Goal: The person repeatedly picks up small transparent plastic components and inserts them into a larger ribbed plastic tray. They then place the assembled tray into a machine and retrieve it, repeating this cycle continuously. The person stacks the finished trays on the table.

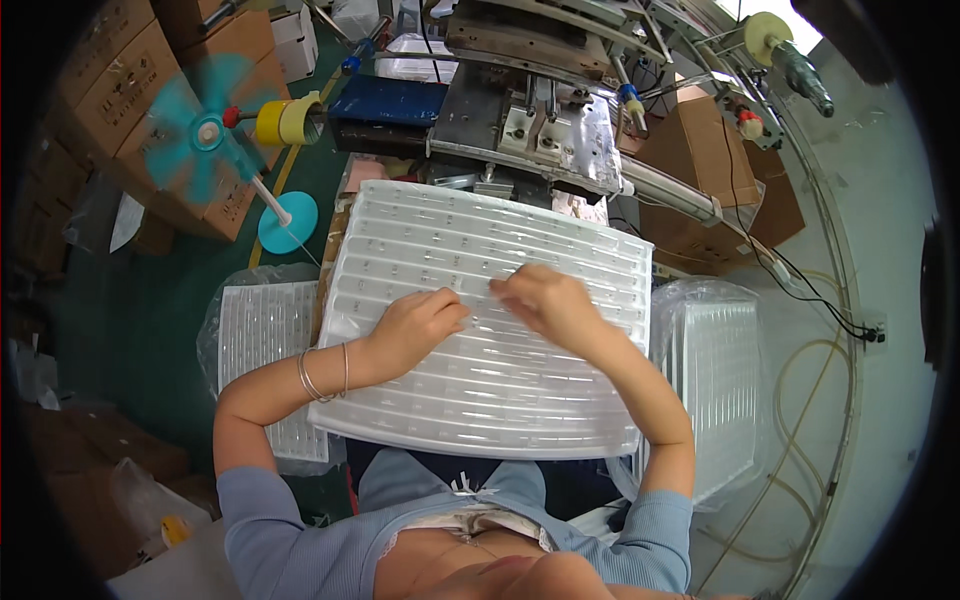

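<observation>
I see my left hand and right hand, fingers curled, pressing the plastic tray on my lap; it could slide off.

A ridged tray lies across the person's lap, with the left hand and the right hand resting on it near its middle, close together. A stack of trays lies to its left, another stack in a bag to its right. A machine stands beyond it, a fan far left, boxes behind the fan
</observation>
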`<action>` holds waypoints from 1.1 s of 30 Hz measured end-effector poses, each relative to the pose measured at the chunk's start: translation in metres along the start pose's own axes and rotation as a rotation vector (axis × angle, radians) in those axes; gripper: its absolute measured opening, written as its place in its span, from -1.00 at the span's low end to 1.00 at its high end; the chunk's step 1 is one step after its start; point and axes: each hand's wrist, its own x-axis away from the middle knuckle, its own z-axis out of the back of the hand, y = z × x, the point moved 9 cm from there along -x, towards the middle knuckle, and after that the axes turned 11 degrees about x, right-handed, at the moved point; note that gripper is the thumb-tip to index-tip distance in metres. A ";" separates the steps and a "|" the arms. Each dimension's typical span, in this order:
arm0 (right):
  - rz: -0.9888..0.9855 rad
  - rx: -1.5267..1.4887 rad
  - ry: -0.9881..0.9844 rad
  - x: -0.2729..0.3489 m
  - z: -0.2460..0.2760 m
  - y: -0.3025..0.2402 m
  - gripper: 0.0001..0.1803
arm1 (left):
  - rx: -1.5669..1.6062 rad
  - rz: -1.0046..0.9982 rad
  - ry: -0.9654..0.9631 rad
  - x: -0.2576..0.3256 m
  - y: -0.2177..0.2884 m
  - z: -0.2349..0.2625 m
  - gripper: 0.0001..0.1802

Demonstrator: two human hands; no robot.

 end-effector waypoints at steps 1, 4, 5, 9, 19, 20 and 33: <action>0.008 0.022 -0.046 0.005 -0.008 -0.010 -0.72 | -0.095 -0.045 0.011 0.003 0.004 0.001 -0.76; 0.043 0.108 -0.138 0.011 -0.028 -0.028 -0.69 | -0.309 -0.104 0.018 0.016 0.005 0.003 -0.84; 0.058 0.144 -0.141 0.012 -0.035 -0.031 -0.68 | -0.372 -0.110 0.014 0.019 0.003 0.004 -0.87; 0.125 0.305 -0.187 0.013 -0.061 -0.034 -0.68 | -0.419 -0.049 -0.034 0.021 -0.002 0.002 -0.75; -0.111 -0.046 0.073 -0.009 0.023 -0.002 -0.82 | -0.289 0.026 0.137 0.000 0.000 0.043 -0.70; -0.141 -0.016 0.176 -0.010 0.035 0.017 -0.82 | -0.266 0.029 0.165 -0.005 -0.003 0.047 -0.70; -0.569 -0.365 0.398 0.032 0.062 0.125 -0.78 | -0.331 0.005 0.617 -0.121 -0.032 0.102 -0.65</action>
